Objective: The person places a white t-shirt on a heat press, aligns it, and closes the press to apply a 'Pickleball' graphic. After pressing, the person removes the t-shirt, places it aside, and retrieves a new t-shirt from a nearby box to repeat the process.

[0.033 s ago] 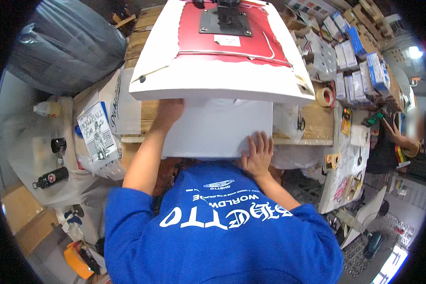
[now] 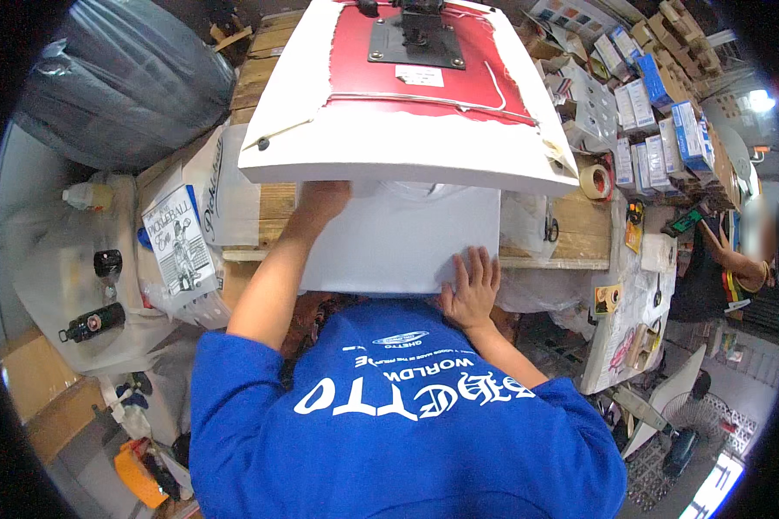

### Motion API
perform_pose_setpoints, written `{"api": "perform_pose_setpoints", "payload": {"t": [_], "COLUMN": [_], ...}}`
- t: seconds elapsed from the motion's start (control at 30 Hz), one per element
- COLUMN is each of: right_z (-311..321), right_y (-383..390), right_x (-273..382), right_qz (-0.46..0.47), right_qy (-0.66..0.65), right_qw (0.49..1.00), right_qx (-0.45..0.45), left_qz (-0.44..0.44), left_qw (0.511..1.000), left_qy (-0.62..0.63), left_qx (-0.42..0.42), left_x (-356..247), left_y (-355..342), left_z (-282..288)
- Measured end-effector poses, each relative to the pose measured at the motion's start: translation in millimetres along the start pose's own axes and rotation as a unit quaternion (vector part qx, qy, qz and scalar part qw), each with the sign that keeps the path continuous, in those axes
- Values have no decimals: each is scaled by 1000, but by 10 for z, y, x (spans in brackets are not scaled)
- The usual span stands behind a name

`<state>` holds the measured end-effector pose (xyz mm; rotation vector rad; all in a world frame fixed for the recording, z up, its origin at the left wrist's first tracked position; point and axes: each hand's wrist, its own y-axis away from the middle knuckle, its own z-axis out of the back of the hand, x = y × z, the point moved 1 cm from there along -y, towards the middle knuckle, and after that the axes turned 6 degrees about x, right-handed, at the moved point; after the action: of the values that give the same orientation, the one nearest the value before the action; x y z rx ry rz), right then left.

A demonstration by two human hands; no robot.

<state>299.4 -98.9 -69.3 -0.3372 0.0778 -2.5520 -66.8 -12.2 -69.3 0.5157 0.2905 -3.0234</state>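
Observation:
A light grey shirt (image 2: 381,246) with a rounded collar near the top lies spread beneath the raised upper plate (image 2: 407,156) of a press, which has a white padded border, red middle and black bracket. My left hand (image 2: 320,203) reaches to the shirt's upper left, just below the plate's front edge, its fingers mostly hidden there. Low on the shirt's right side rests my right hand (image 2: 469,290), fingers spread on the fabric near its front edge.
A wooden bench (image 2: 545,242) holds scissors (image 2: 551,230) and a tape roll (image 2: 595,180). Printed sheets (image 2: 179,238) lie left, by a black bottle (image 2: 93,322). Stacked boxes (image 2: 658,130) stand right, where another person (image 2: 723,268) holds something green. A fan (image 2: 697,424) is lower right.
My left hand has shifted slightly right under the plate. The shirt and my right hand have moved a little toward me, and more of the collar shows.

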Motion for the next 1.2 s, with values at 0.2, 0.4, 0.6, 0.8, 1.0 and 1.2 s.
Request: {"api": "perform_pose_setpoints", "payload": {"t": [0.2, 0.4, 0.6, 0.8, 1.0, 1.2], "right_z": [89, 1105, 2361, 1185, -238, 115], "right_y": [39, -310, -1520, -1892, -1542, -1687], "right_x": [81, -255, -2175, -2496, -1790, -1809], "right_qz": [5, -5, -87, -232, -220, -169], "right_qy": [-28, -121, -76, -299, -503, -266], "right_qw": [999, 991, 964, 926, 828, 931], "right_qx": [-31, 61, 238, 9, 118, 185], "left_qz": [-36, 2, 62, 260, 362, 236], "left_qw": [995, 982, 932, 758, 820, 875], "left_qy": [68, 170, 317, 598, 428, 412], "left_qx": [57, 77, 163, -36, 118, 92], "left_x": [-180, -512, -229, 1267, 1393, 837], "left_y": [-402, -497, -593, 22, 573, 571], "left_z": [-338, -180, 26, 659, 122, 196]}}
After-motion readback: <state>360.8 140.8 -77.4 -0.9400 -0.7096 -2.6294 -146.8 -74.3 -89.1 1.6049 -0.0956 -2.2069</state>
